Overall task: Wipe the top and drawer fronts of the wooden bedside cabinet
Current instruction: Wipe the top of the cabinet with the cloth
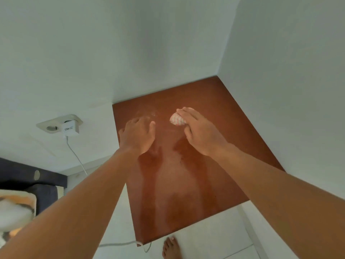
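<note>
Wooden bedside cabinet [214, 165] sits in wall corner, only its reddish top visible, drawer fronts out of view. Right hand [200, 131] presses a balled white cloth with red stripes [176, 119] onto the far middle of the top; left hand [138, 136] rests flat, fingers spread, holding nothing, just beside it. White charger [70, 128] plugged into wall socket [56, 126] at left, bare foot [170, 247] on floor below

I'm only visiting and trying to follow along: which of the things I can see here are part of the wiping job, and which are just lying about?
Part of the job:
- wooden cabinet top
- striped cloth, under the right hand
- left hand, resting on the top

Just lying about:
- wall socket with white charger plugged in
- white cable
- dark bedding at the left
- bare foot on the floor
</note>
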